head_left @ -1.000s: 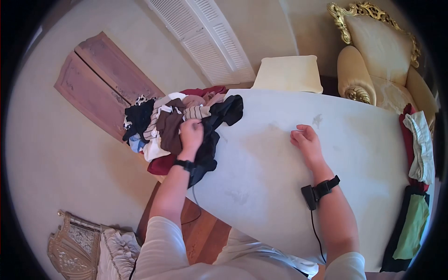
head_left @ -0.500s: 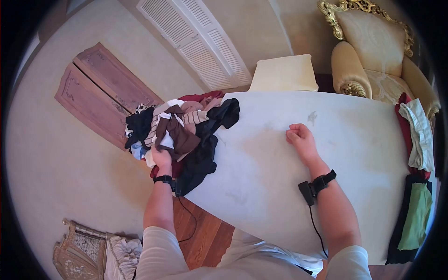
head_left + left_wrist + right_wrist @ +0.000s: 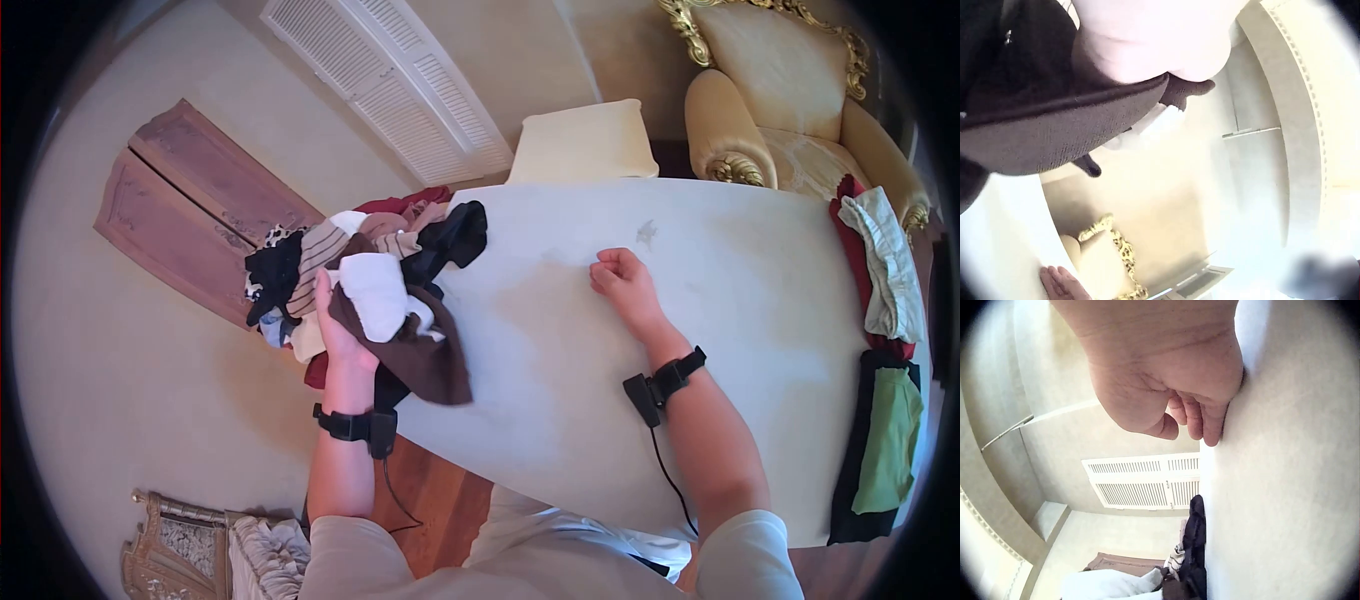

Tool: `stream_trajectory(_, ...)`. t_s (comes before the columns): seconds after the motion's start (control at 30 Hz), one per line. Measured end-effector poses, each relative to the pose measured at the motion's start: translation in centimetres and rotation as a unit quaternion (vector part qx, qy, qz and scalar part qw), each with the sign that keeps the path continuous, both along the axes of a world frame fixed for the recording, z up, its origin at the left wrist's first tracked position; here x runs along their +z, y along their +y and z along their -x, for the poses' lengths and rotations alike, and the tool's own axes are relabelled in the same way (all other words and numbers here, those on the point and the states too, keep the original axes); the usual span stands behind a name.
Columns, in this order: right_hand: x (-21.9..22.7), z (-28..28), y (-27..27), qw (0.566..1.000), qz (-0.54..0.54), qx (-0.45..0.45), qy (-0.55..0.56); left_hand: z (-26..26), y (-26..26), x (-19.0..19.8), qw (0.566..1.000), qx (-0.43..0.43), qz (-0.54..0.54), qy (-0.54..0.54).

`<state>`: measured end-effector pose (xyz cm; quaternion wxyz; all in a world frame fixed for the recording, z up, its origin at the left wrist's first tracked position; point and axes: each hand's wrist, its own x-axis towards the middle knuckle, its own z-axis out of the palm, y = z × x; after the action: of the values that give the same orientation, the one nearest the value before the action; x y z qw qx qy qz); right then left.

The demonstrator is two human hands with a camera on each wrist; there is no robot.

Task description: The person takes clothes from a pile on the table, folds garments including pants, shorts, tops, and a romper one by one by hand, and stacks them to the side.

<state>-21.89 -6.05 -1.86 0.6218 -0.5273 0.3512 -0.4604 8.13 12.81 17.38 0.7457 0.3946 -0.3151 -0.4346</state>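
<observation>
My left hand [image 3: 345, 340] grips a dark brown garment [image 3: 440, 365] at the left side of the table, raised in front of the clothes pile. White cloth [image 3: 372, 295] shows on the brown one, bunched near my fingers. In the left wrist view the brown fabric [image 3: 1066, 134] hangs in a fold below the hand. My right hand [image 3: 628, 285] rests on the table at mid-right, its fingers loosely curled around nothing. Behind the held garment lies a heap of mixed clothes, with a black garment [image 3: 455, 240] at its near right edge and a striped one [image 3: 318, 255] further left.
Folded clothes line the table's right edge: a pale pair of trousers [image 3: 885, 265] over red cloth, and a green piece [image 3: 890, 440] on black. Beyond the white table [image 3: 560, 420] stand a cream stool [image 3: 585, 140] and a gilded armchair [image 3: 790, 90]. Cables hang from both wrist cameras.
My left hand moved from the black garment to the brown one, took hold and lifted it off the pile, turning white cloth into view. The right hand stayed on the table.
</observation>
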Motion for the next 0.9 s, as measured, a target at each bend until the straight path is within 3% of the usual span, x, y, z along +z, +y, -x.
stream_trajectory(0.13, 0.2, 0.1, 0.1, 0.999, 0.013, -0.032, -0.001, 6.8, -0.4, 0.5, 0.994, -0.100, -0.048, 0.005)
stream_trajectory(0.2, 0.3, -0.1, 0.3, 1.000, 0.005, -0.023, -0.005, 8.2, -0.5, -2.0, 0.983, -0.116, -0.081, -0.114)
stream_trajectory(0.27, -0.3, -0.3, 0.0, 0.999, 0.018, -0.030, 0.000, 11.3, -0.2, -3.6, 0.951, -0.160, -0.150, -0.220)
stream_trajectory(0.33, -0.2, -0.3, 0.0, 1.000, 0.016, -0.023, -0.012, 12.5, -0.4, -6.3, 0.878, -0.280, -0.166, -0.351)
stream_trajectory(0.4, 0.0, -0.2, 0.2, 1.000, 0.013, -0.020, -0.020, 14.1, -0.5, -8.7, 0.857, -0.342, -0.188, -0.336)
stream_trajectory(0.47, 0.2, -0.2, 0.3, 1.000, -0.001, -0.018, -0.013, 15.0, -0.3, -9.7, 0.838, -0.349, -0.204, -0.366)
stream_trajectory(0.6, -0.2, 0.0, 0.3, 1.000, 0.013, -0.019, -0.014, 12.2, -1.0, -9.8, 0.821, -0.131, -0.165, -0.531)
stream_trajectory(0.67, 0.6, 0.3, 0.3, 0.999, 0.016, 0.012, 0.032, 8.1, -1.9, -10.0, 0.700, 0.073, -0.046, -0.708)
stream_trajectory(0.7, 0.6, 0.3, 0.3, 1.000, 0.015, 0.004, 0.027, 5.7, -2.1, -9.9, 0.659, 0.126, -0.055, -0.740)
stream_trajectory(0.77, 0.1, -0.2, 0.4, 0.998, 0.040, -0.035, 0.038, 1.7, -1.1, -10.8, 0.492, 0.233, -0.174, -0.821)
stream_trajectory(0.83, 0.1, -0.4, 0.4, 0.996, 0.044, -0.059, 0.043, -1.4, 0.1, -11.5, 0.494, 0.203, -0.323, -0.781)
stream_trajectory(0.87, 0.3, -0.5, 0.5, 0.995, 0.055, -0.060, 0.062, -3.8, 0.7, -12.6, 0.492, 0.185, -0.342, -0.779)
stream_trajectory(0.9, 0.8, -0.3, 0.7, 0.994, 0.048, -0.060, 0.083, -6.3, 1.2, -13.9, 0.543, 0.178, -0.259, -0.779)
